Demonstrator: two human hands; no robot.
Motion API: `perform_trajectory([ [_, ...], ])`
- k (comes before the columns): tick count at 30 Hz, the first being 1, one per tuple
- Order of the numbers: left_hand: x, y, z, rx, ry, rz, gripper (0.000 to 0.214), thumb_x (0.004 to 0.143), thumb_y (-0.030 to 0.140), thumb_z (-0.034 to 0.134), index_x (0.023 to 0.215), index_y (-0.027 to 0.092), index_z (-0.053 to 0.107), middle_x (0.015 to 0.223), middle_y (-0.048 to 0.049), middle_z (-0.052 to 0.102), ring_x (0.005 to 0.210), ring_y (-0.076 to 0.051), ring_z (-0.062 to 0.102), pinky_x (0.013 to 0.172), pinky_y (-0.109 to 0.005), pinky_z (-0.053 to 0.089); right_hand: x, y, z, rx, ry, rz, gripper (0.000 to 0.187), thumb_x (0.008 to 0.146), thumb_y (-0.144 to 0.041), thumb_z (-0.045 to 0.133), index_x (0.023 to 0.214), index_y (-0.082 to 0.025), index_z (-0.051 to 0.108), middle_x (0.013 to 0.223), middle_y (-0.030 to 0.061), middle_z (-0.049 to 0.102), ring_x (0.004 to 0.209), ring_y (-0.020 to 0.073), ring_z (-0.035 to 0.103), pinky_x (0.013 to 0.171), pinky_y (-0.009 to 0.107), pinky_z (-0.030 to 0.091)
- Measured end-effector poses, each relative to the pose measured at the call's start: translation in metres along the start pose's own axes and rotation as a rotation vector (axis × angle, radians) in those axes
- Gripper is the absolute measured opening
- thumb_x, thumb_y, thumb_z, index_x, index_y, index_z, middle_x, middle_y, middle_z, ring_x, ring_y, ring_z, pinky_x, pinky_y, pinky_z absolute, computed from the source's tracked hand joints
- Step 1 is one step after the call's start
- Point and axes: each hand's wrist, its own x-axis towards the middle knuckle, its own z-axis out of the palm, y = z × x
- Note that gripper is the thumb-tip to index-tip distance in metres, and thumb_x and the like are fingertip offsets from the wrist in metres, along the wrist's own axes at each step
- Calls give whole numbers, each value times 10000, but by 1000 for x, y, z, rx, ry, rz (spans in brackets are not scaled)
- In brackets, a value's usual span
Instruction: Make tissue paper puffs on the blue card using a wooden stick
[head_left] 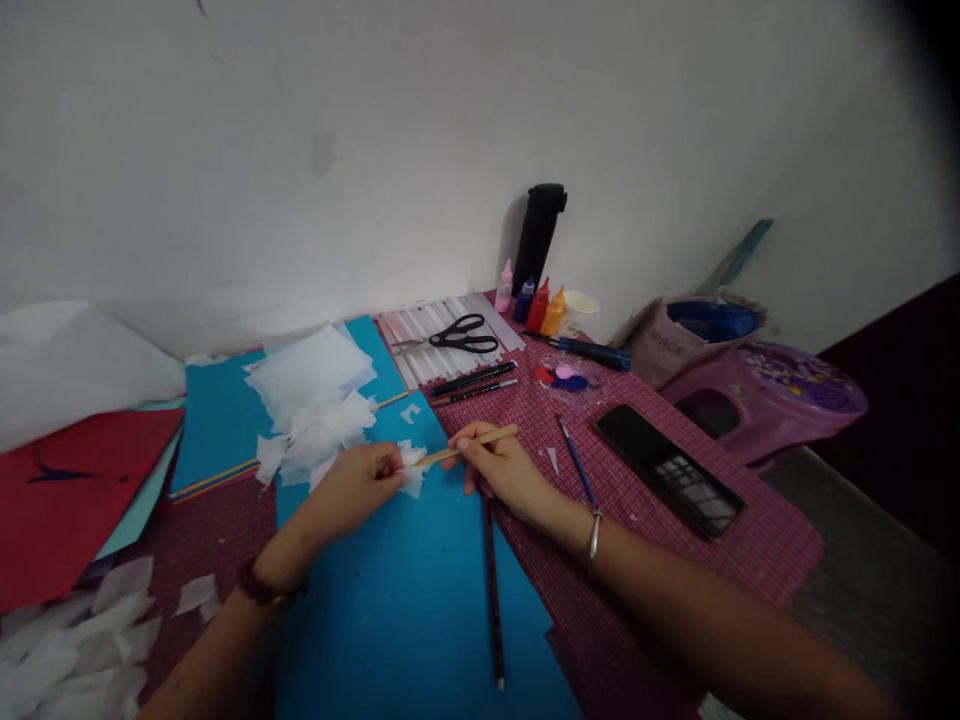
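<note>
My right hand (491,462) holds a slim, pale wooden stick (496,434) like a pen, its tip pointing left. At that tip a small crumpled piece of white tissue paper (412,478) is pinched by the closed fingers of my left hand (360,485). Both hands are over a blue sheet (375,600). Just beyond my left hand lies a loose heap of white tissue pieces (322,430), with a thin stick (391,400) poking out of it. A dark pencil (493,600) lies below my right hand.
Scissors (461,335), pens (474,380), small paint bottles (541,305), a paint palette (568,378), a paintbrush (576,460) and a phone (667,468) lie or stand to the right. Red paper (82,500) and cut tissue squares (75,650) are at left. A pink stool (787,420) stands beyond the table.
</note>
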Motion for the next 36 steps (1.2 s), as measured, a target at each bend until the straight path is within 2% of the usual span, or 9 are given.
perform_trajectory([
  [4, -1, 1, 0, 24, 22, -5, 135, 712, 320, 463, 667, 197, 491, 562, 45, 467, 550, -135, 440, 530, -239, 291, -10, -1, -1, 60, 5, -63, 167, 863, -330, 492, 810, -174, 524, 663, -7, 649, 415, 68, 496, 355, 170, 282],
  [10, -1, 1, -1, 44, 2, 18, 140, 722, 315, 458, 663, 193, 490, 570, 44, 455, 557, -136, 439, 525, -244, 280, -16, 5, 5, -103, -49, -111, 150, 891, -288, 469, 825, -172, 537, 732, 5, 635, 518, 81, 530, 497, 205, 409],
  [16, -2, -1, -1, 79, -22, 51, 40, 675, 236, 467, 667, 197, 469, 581, 50, 451, 565, -134, 449, 532, -245, 268, -17, 3, 8, -223, -48, -178, 167, 907, -267, 442, 817, -172, 547, 760, 10, 611, 547, 90, 531, 518, 219, 424],
  [22, -2, -3, -1, 84, -15, 46, 41, 674, 229, 488, 697, 196, 494, 600, 44, 488, 575, -144, 487, 533, -246, 304, -19, 4, 7, -355, -71, -254, 210, 921, -233, 435, 792, -164, 584, 729, -3, 588, 551, 86, 533, 535, 211, 425],
  [24, -2, -1, -2, 82, 21, 36, 67, 717, 261, 482, 713, 197, 501, 619, 31, 514, 594, -157, 509, 551, -255, 332, -19, 5, 6, -403, -75, -265, 217, 931, -233, 424, 808, -164, 590, 725, -6, 584, 546, 86, 533, 530, 208, 424],
  [27, -4, 3, -3, 146, 156, 23, 173, 831, 285, 382, 794, 188, 521, 727, -21, 575, 699, -195, 557, 637, -295, 382, -22, 6, 5, -514, -95, -304, 195, 942, -232, 414, 883, -172, 590, 735, -6, 582, 581, 97, 549, 559, 212, 442],
  [29, -7, 8, -2, 258, 203, 1, 226, 863, 216, 322, 903, 169, 539, 837, -68, 610, 792, -225, 585, 704, -325, 401, -25, 4, 4, -616, -153, -390, 172, 943, -217, 419, 939, -176, 586, 807, 12, 602, 698, 116, 584, 652, 225, 470],
  [32, -10, 16, 2, 424, 152, -68, 303, 847, 104, 305, 1044, 138, 534, 923, -116, 641, 857, -262, 615, 734, -353, 420, -30, 2, 3, -814, -303, -524, 181, 951, -195, 398, 979, -172, 576, 954, 52, 613, 853, 140, 582, 774, 250, 471],
  [36, -12, 23, 6, 496, 132, -94, 326, 839, 61, 318, 1075, 119, 536, 958, -148, 646, 882, -294, 620, 752, -384, 432, -36, 1, 3, -1116, -441, -617, 203, 949, -214, 386, 996, -179, 581, 991, 79, 608, 835, 172, 555, 747, 295, 472],
])
